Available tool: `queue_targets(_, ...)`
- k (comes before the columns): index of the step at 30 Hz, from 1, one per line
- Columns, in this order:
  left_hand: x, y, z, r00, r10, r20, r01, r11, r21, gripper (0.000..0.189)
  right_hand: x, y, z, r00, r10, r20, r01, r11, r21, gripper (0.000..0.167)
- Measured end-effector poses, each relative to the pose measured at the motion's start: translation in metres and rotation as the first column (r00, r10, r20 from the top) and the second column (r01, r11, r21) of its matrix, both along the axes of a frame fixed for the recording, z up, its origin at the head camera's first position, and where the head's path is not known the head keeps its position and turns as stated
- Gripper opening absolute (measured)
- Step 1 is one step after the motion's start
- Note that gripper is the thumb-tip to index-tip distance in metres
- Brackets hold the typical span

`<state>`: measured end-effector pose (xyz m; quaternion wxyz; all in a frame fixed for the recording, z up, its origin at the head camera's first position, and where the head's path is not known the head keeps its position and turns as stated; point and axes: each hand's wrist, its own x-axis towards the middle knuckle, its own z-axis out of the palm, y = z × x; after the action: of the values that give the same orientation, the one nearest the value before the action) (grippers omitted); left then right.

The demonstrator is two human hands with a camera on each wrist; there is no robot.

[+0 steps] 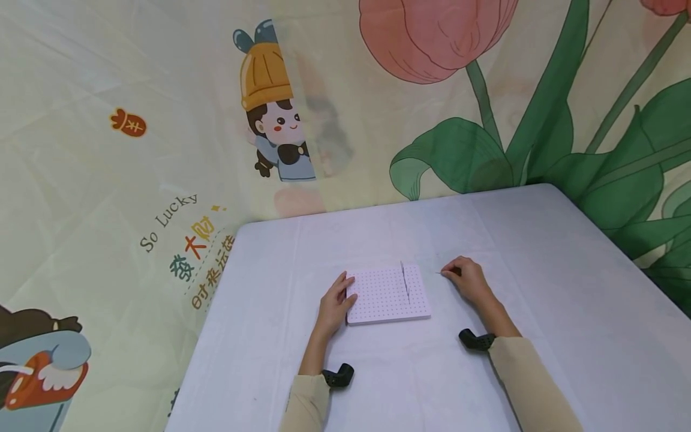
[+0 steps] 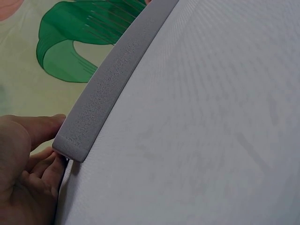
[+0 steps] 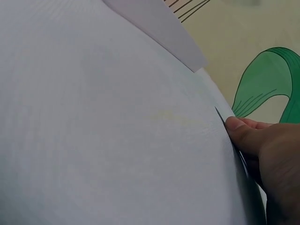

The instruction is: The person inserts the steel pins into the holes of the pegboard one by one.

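Observation:
A pale pegboard [image 1: 380, 294] with rows of small holes lies flat on the table. Along its left edge my left hand [image 1: 336, 303] holds it, thumb and forefinger over the top. In the left wrist view, the other fingers are curled against the side of the board [image 2: 108, 84]. Several thin dark pins [image 1: 404, 282] stand upright in a line toward the board's right side. Off to the right of the board, just above the table, my right hand [image 1: 468, 281] pinches a thin dark pin [image 3: 219, 114] between thumb and forefinger, its pointed tip sticking out.
A white cloth covers the table [image 1: 388, 378]. Behind it hangs a printed backdrop [image 1: 335, 108] with flowers and cartoon figures. Black wrist devices [image 1: 339, 376] sit at both sleeve cuffs.

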<state>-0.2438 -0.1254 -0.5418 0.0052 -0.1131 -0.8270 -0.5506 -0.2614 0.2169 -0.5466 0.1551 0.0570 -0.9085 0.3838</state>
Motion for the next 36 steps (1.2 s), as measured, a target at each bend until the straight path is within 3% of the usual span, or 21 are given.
queue_targets(8,0.001,-0.001,0.001,1.0,-0.003,-0.015,0.003,1.0,0.021,0.042,0.002,-0.009,0.003,1.0,-0.022,0.002,0.021,0.99,0.141,0.007)
queue_targets(10,0.004,0.0,0.007,1.0,-0.007,-0.011,0.007,0.999,0.032,0.042,0.002,-0.011,0.004,1.0,-0.024,-0.003,0.024,0.987,0.16,0.008)
queue_targets(13,0.005,0.0,0.008,1.0,-0.012,-0.005,0.012,0.999,0.038,0.042,0.003,-0.012,0.002,1.0,-0.02,-0.004,0.021,0.988,0.152,0.008)
queue_targets(16,0.004,0.0,0.006,1.0,-0.008,-0.006,0.009,1.0,0.027,0.042,0.003,-0.012,0.001,1.0,-0.006,-0.016,0.008,0.995,0.101,0.009)
queue_targets(17,0.001,-0.001,0.0,1.0,-0.008,-0.005,0.008,1.0,0.028,0.042,0.002,-0.013,0.001,1.0,-0.004,-0.026,0.006,0.997,0.081,0.01)
queue_targets(23,0.0,-0.002,-0.001,1.0,-0.01,-0.011,0.01,0.999,0.037,0.042,-0.004,-0.024,0.004,0.994,-0.001,-0.113,-0.008,0.996,-0.084,0.013)
queue_targets(30,0.002,-0.002,-0.003,0.999,-0.004,-0.046,0.005,1.0,0.019,0.042,-0.017,-0.057,0.006,0.983,-0.014,-0.181,-0.042,0.952,-0.303,0.015)
queue_targets(33,0.002,-0.001,-0.003,0.997,-0.01,-0.071,0.011,1.0,0.012,0.042,-0.022,-0.07,0.007,0.971,-0.027,-0.238,-0.059,0.936,-0.346,0.015)
queue_targets(36,0.002,-0.001,-0.001,0.999,-0.007,-0.054,0.007,1.0,0.012,0.042,-0.027,-0.081,0.007,0.962,-0.035,-0.271,-0.074,0.922,-0.381,0.015)
